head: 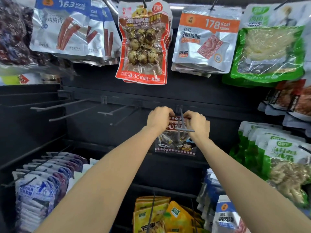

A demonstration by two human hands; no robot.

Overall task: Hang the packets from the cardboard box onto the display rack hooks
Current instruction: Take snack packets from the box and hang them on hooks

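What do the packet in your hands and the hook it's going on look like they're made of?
Packet: looks like glossy plastic film, clear below with the contents showing through, printed red header on top. Hook: thin rigid rod, probably metal with a matte grey coating; no shine. Both hands pinch the header.

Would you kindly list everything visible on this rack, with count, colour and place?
Held packet: one, clear with dark red header, centre, on a hook.
Hook: one, grey, passing through that packet's top.
Bare hooks: several, grey, middle row left.
Egg packets: a stack, red, top centre.
Silver packets: a stack, orange band, top right of centre.
Blue-topped packets: several, silver, top left.
Green packets: many, top right and right side.
Yellow packets: a stack, bottom centre.
Purple packets: a row, lower left.
Left hand: pinching the packet's top left.
Right hand: pinching its top right.
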